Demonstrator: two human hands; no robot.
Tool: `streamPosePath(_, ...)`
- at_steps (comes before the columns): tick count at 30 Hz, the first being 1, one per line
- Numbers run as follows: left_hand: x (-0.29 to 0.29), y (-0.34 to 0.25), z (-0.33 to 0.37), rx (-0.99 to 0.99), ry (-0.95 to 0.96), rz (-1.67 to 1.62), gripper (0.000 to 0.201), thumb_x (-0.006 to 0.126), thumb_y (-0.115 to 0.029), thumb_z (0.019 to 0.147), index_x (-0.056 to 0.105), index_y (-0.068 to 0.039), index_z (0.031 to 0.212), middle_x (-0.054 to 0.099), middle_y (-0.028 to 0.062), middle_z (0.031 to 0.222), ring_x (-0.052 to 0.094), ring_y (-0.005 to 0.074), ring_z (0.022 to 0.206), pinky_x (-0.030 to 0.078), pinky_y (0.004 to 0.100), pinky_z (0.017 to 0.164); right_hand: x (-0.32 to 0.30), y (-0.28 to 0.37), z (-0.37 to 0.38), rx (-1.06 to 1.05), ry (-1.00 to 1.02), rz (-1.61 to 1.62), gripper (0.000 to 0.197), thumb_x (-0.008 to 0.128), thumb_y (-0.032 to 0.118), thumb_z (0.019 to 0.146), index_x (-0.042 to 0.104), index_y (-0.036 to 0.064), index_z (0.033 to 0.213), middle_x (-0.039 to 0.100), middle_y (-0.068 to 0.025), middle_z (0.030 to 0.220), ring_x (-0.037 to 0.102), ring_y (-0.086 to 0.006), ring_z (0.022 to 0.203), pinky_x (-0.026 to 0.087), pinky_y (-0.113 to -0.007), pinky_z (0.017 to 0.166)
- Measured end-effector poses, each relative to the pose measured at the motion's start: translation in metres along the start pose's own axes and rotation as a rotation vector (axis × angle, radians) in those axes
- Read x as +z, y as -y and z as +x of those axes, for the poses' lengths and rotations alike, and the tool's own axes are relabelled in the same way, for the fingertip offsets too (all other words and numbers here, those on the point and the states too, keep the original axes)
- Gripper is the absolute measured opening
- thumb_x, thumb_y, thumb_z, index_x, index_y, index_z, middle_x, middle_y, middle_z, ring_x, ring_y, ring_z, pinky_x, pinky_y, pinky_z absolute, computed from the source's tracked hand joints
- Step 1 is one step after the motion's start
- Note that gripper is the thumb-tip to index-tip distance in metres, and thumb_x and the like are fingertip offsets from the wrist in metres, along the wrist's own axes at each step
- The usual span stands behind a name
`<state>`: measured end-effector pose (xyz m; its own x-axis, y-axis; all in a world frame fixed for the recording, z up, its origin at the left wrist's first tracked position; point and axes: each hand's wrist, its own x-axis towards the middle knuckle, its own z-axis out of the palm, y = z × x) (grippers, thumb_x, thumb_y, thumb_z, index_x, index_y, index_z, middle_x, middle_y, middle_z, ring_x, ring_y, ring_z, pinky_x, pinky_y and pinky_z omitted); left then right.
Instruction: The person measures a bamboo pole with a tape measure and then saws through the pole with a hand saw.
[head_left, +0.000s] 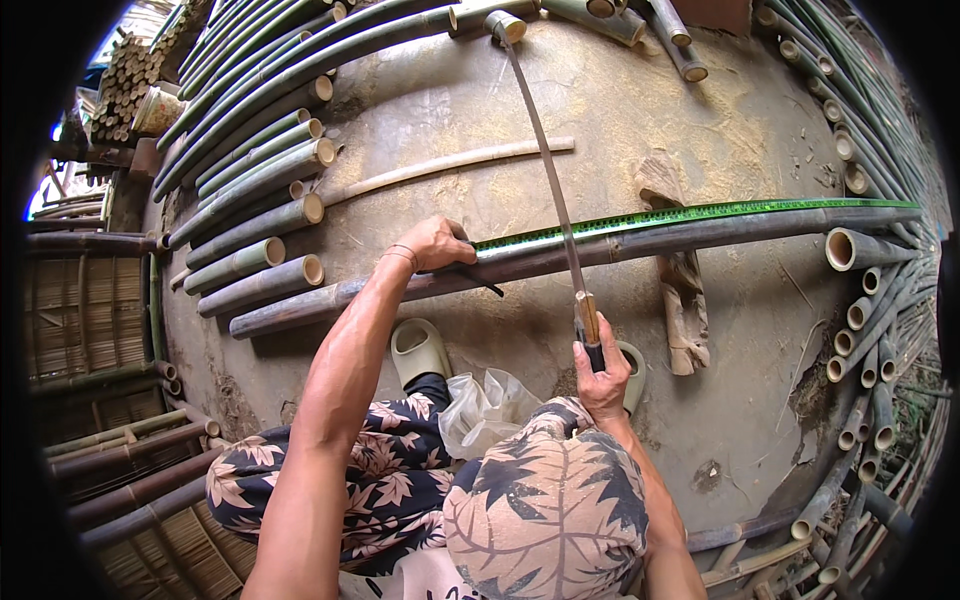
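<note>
Toward the floor's left edge, a row of cut bamboo lengths (262,175) lies with open ends facing inward. Just below it starts the dark pole (625,243), the thing being worked on; it crosses the concrete floor (480,105) at a slight slant, from near those lengths toward the right edge.

The left hand (438,246) is curled over the pole at the end of the green tape measure (695,213); fingers close in, though how firmly they press is hidden. A good hold here would pin the tape's end without rolling the pole, since a small slip shifts the whole reading.

The tape runs along the pole's far side; it reads best laid flat and straight, free of twist.

Next, the right hand (603,382) is wrapped round the handle of a long-bladed tool (550,165), whose blade crosses over tape and pole; whether it touches either, I cannot tell. Best to keep that edge off the tape and away from the left fingers.

Further right, a wooden block (686,335) sits under the pole. Keeping the pole seated there should steady it. By the floor's right edge, more bamboo poles (885,250) lie bunched.
</note>
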<state>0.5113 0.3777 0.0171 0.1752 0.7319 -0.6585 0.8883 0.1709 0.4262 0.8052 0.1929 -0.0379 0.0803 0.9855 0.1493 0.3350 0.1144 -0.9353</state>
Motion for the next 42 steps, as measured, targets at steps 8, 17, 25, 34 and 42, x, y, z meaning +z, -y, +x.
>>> streamPosePath(8, 0.001, 0.0, 0.002, -0.006, -0.007, 0.014, 0.047, 0.071, -0.036, 0.07, 0.073, 0.0, 0.101, 0.072, 0.0182, 0.094, 0.068, 0.0268, 0.088, 0.051, 0.0347, 0.083, 0.003, 0.0, 0.0, -0.024, 0.024, -0.022, 0.049, 0.067, 0.011, 0.089, 0.052, -0.0025, 0.134, 0.068, -0.0214, 0.109, 0.069, -0.0283, 0.095, 0.052, -0.034, 0.081)
streamPosePath(17, 0.003, 0.004, 0.005, 0.008, -0.012, -0.004, 0.046, 0.071, -0.036, 0.071, 0.073, -0.001, 0.1, 0.072, 0.0179, 0.091, 0.067, 0.0262, 0.085, 0.051, 0.034, 0.083, 0.002, -0.001, -0.001, -0.016, -0.007, -0.03, 0.049, 0.066, 0.013, 0.09, 0.052, -0.0034, 0.134, 0.068, -0.0209, 0.111, 0.068, -0.0279, 0.097, 0.051, -0.034, 0.084)
streamPosePath(25, 0.005, 0.008, 0.006, 0.009, -0.012, 0.011, 0.046, 0.071, -0.036, 0.071, 0.073, 0.0, 0.099, 0.072, 0.0179, 0.091, 0.067, 0.0263, 0.086, 0.051, 0.0341, 0.083, -0.001, -0.001, 0.0, 0.039, 0.011, 0.004, 0.049, 0.066, 0.013, 0.091, 0.052, -0.0035, 0.135, 0.067, -0.0221, 0.112, 0.068, -0.0293, 0.098, 0.051, -0.034, 0.085)
streamPosePath(34, 0.005, 0.005, 0.009, 0.022, -0.016, 0.009, 0.047, 0.07, -0.036, 0.071, 0.073, 0.0, 0.1, 0.072, 0.0185, 0.092, 0.067, 0.0271, 0.085, 0.051, 0.0346, 0.083, 0.005, -0.006, -0.001, 0.018, 0.021, 0.012, 0.049, 0.068, 0.011, 0.088, 0.053, -0.0037, 0.133, 0.066, -0.0244, 0.116, 0.068, -0.037, 0.103, 0.053, -0.038, 0.086)
streamPosePath(42, 0.004, 0.003, 0.006, -0.001, -0.023, 0.024, 0.048, 0.069, -0.038, 0.071, 0.072, 0.0, 0.1, 0.071, 0.0195, 0.092, 0.068, 0.0284, 0.085, 0.051, 0.0355, 0.083, 0.006, -0.008, -0.003, -0.005, 0.023, -0.027, 0.048, 0.065, 0.011, 0.09, 0.051, -0.0025, 0.135, 0.067, -0.0223, 0.115, 0.068, -0.0315, 0.101, 0.051, -0.036, 0.086)
